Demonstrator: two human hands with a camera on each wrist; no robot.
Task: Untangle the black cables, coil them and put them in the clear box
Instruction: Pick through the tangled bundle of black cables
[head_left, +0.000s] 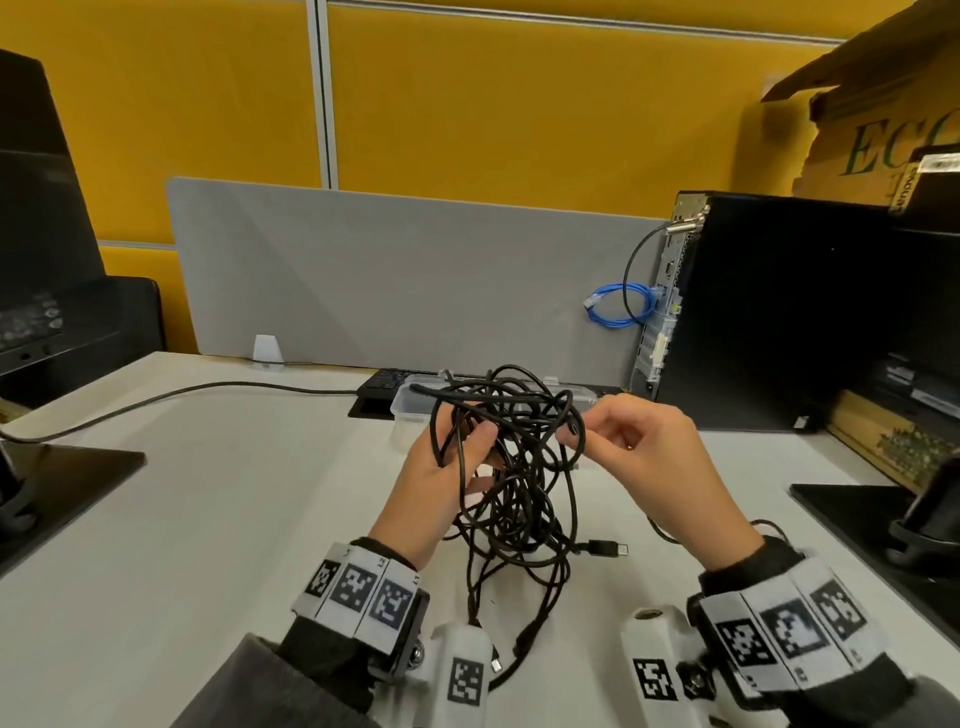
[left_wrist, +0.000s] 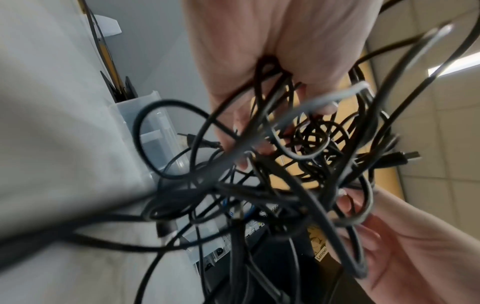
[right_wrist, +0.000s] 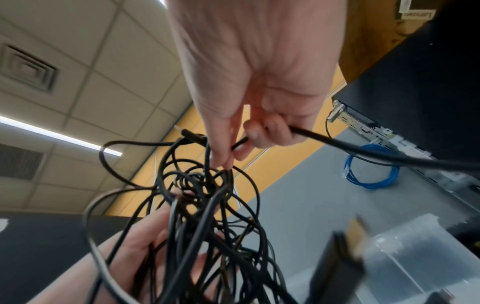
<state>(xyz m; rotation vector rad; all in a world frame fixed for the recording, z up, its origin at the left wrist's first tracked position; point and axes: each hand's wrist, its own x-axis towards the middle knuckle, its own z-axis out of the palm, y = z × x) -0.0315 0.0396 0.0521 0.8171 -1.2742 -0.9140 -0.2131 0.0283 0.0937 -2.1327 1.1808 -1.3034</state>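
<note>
The white table (head_left: 218, 519) carries a black computer tower (head_left: 769, 312) at the far right and a clear box (head_left: 410, 410) near the middle. Just in front of the box, a tangle of black cables (head_left: 511, 478) hangs above the table, with its lower loops trailing onto it. The left hand (head_left: 441, 483) has its fingers curled around the bundle. The right hand (head_left: 654, 462) pinches one strand between thumb and fingers.
</note>
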